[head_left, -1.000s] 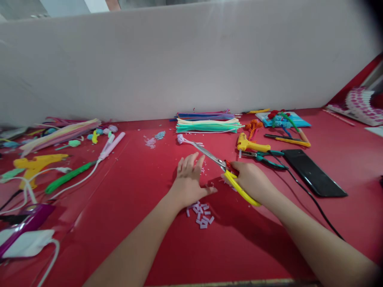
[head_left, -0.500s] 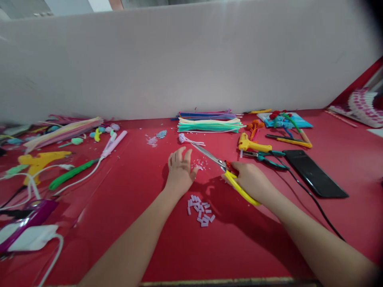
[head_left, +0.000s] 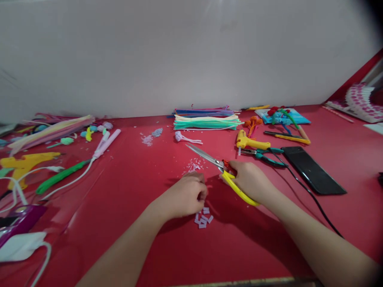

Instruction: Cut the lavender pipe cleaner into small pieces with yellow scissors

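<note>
My right hand (head_left: pixel 249 178) grips the yellow handle of a pair of scissors (head_left: pixel 209 157), whose blades point up and left. Over a small pile of short lilac pieces (head_left: pixel 204 220) is my left hand (head_left: pixel 190 193), its fingers curled down together. It hides part of the pile, and whether a piece is between its fingertips does not show. Lilac fluff clippings (head_left: pixel 194 164) are scattered just beyond that hand. A lilac pipe-cleaner piece with a bunched head and thin stems (head_left: pixel 187 138) lies past the scissor tips.
Bundled pipe cleaners (head_left: pixel 206 121) lie by the white wall. At right are a yellow glue gun (head_left: pixel 251 142), teal-handled pliers (head_left: pixel 266 157) and a black phone (head_left: pixel 312 169). Another yellow glue gun (head_left: pixel 26 162), a pink curling tool (head_left: pixel 104 145) and cords crowd the left.
My left hand has come back toward me from beside the clippings to the lilac pieces, its fingers curling in. The right hand with the scissors has stayed nearly still. The view has shifted slightly.
</note>
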Action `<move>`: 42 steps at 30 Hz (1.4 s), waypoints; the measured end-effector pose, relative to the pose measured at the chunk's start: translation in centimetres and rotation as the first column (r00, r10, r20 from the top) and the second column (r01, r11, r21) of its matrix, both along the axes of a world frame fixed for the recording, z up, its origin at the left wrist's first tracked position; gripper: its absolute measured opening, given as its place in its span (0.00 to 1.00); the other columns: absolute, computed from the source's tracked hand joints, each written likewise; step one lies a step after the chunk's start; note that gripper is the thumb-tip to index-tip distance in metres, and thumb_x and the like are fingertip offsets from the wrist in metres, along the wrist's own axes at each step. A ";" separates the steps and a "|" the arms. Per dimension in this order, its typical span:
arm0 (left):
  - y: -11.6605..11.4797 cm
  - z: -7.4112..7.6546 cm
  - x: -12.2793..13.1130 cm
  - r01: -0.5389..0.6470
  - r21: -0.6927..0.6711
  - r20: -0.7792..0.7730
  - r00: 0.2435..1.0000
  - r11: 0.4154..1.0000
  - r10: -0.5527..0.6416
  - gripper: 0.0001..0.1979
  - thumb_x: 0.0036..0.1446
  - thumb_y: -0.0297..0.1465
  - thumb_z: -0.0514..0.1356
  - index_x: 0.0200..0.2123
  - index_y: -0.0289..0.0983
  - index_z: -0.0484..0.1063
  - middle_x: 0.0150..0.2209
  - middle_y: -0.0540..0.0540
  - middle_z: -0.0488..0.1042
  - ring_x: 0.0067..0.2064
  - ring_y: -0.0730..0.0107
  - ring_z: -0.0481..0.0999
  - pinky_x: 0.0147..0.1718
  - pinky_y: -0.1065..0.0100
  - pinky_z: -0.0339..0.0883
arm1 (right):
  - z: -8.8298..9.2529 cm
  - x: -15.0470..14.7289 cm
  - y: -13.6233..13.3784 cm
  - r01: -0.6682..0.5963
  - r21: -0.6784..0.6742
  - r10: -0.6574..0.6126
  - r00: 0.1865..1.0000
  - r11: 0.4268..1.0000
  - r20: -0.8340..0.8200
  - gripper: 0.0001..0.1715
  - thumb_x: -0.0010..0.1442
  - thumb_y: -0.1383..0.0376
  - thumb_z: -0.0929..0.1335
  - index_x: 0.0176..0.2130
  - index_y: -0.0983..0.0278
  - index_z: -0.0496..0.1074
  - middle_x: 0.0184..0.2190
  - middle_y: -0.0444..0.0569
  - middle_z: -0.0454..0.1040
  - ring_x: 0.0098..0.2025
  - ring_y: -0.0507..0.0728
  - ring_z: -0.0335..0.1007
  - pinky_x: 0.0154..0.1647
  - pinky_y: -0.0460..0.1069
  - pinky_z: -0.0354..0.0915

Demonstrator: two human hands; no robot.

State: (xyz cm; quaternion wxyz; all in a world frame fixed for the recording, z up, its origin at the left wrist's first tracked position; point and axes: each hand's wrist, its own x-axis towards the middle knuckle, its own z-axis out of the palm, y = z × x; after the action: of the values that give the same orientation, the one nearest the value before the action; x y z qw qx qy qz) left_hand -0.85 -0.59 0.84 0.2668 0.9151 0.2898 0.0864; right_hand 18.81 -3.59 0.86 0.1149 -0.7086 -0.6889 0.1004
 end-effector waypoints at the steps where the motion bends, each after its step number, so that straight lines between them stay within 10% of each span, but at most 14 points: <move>1: 0.1 0.0 0.1 -0.053 -0.018 0.047 0.997 0.998 0.053 0.06 0.41 0.22 0.55 0.20 0.36 0.69 0.26 0.48 0.67 0.31 0.70 0.66 0.33 0.69 0.57 | 0.0 0.0 0.0 0.001 0.004 -0.001 1.000 1.000 -0.016 0.08 0.47 0.61 0.63 0.27 0.63 0.66 0.22 0.47 0.69 0.22 0.50 0.60 0.20 0.44 0.43; 5: 0.3 -0.3 0.9 -0.283 -0.294 0.280 0.888 0.913 0.365 0.03 0.44 0.29 0.56 0.23 0.36 0.70 0.26 0.48 0.69 0.31 0.69 0.68 0.31 0.69 0.59 | 0.0 -0.5 -0.2 -0.026 -0.028 0.019 0.972 0.999 -0.236 0.12 0.49 0.59 0.61 0.26 0.65 0.66 0.20 0.45 0.67 0.21 0.49 0.58 0.19 0.44 0.44; 9: -0.1 -0.6 1.6 -0.162 -0.723 0.344 0.759 0.672 0.553 0.06 0.47 0.32 0.55 0.26 0.35 0.67 0.23 0.49 0.70 0.25 0.73 0.69 0.27 0.70 0.62 | 0.0 -1.5 -0.7 -0.085 -0.103 0.021 0.860 0.991 -0.511 0.13 0.48 0.59 0.61 0.26 0.66 0.66 0.17 0.41 0.63 0.20 0.48 0.56 0.18 0.42 0.48; 12: -0.3 -0.8 1.9 -0.104 -0.801 0.342 0.728 0.589 0.594 0.05 0.47 0.31 0.56 0.27 0.34 0.66 0.22 0.48 0.71 0.23 0.75 0.69 0.26 0.71 0.62 | 0.0 -2.1 -1.0 -0.108 -0.069 0.045 0.799 0.992 -0.599 0.10 0.47 0.61 0.61 0.26 0.66 0.65 0.17 0.40 0.61 0.20 0.47 0.54 0.19 0.41 0.50; 19: -0.3 -1.0 2.0 -0.059 -0.808 0.374 0.718 0.587 0.587 0.05 0.43 0.27 0.59 0.27 0.34 0.66 0.22 0.49 0.71 0.25 0.73 0.71 0.28 0.69 0.64 | -0.4 -2.3 -1.1 -0.093 -0.053 0.037 0.764 0.994 -0.644 0.08 0.47 0.63 0.60 0.24 0.65 0.63 0.15 0.39 0.58 0.19 0.46 0.52 0.17 0.41 0.48; 29: -1.3 -0.7 2.1 -0.261 -0.576 0.380 0.753 0.774 0.537 0.02 0.45 0.29 0.57 0.24 0.37 0.69 0.20 0.52 0.67 0.24 0.75 0.66 0.26 0.72 0.60 | -0.8 -2.3 -1.1 -0.073 0.023 0.074 0.863 0.997 -0.500 0.09 0.48 0.60 0.60 0.24 0.64 0.62 0.17 0.40 0.61 0.21 0.48 0.56 0.19 0.42 0.48; 36: 0.2 -0.2 1.2 -0.180 -0.748 0.528 0.420 0.638 0.738 0.06 0.46 0.31 0.58 0.28 0.34 0.68 0.23 0.49 0.70 0.25 0.75 0.68 0.27 0.72 0.61 | 0.0 -1.7 -1.0 -0.039 0.027 0.042 0.991 0.999 -0.128 0.19 0.47 0.49 0.61 0.26 0.62 0.62 0.19 0.43 0.65 0.19 0.49 0.57 0.19 0.44 0.44; 42: 0.7 0.0 0.6 -0.080 -0.755 0.622 0.228 0.651 0.749 0.04 0.48 0.29 0.57 0.27 0.34 0.68 0.25 0.49 0.70 0.27 0.77 0.68 0.29 0.73 0.61 | -0.5 -2.0 -1.2 -0.056 0.040 0.054 0.998 0.998 0.044 0.23 0.50 0.45 0.57 0.25 0.61 0.60 0.19 0.45 0.67 0.21 0.52 0.62 0.20 0.45 0.44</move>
State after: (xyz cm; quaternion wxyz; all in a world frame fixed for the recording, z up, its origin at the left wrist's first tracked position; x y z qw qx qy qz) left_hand -0.25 0.11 0.89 0.6055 0.4492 0.3509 0.5553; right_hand 16.85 -4.82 0.40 0.1117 -0.6890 -0.7123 0.0740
